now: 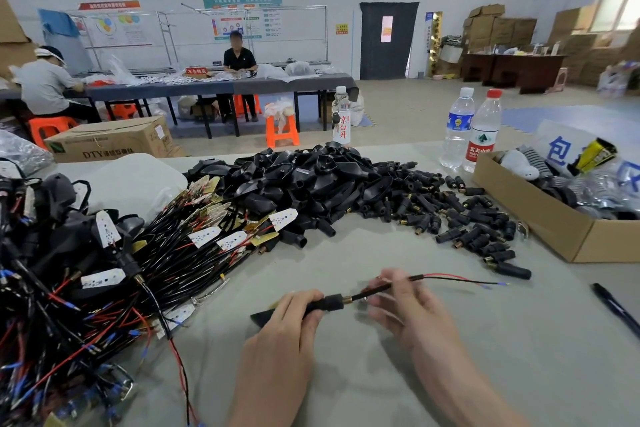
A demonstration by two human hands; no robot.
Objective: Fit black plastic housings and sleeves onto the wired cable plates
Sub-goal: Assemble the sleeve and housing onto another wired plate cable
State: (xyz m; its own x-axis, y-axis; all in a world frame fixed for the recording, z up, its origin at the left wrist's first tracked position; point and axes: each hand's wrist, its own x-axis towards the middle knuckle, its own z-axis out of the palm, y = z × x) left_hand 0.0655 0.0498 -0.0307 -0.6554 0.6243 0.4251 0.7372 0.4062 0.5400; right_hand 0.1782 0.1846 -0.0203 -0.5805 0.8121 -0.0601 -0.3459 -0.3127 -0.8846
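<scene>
The left hand (291,315) grips a black sleeve (327,303), and a black housing (263,317) pokes out to that hand's left, low over the bench (381,374). The right hand (405,305), blurred, pinches the black cable (381,289) emerging from the sleeve. Beyond both hands lie piled housings (311,177) and loose sleeves (467,218). Wired plates (207,236) lie left of the left hand.

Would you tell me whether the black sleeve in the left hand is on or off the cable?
On: the cable emerges from the brass end of the sleeve the left hand grips.
</scene>
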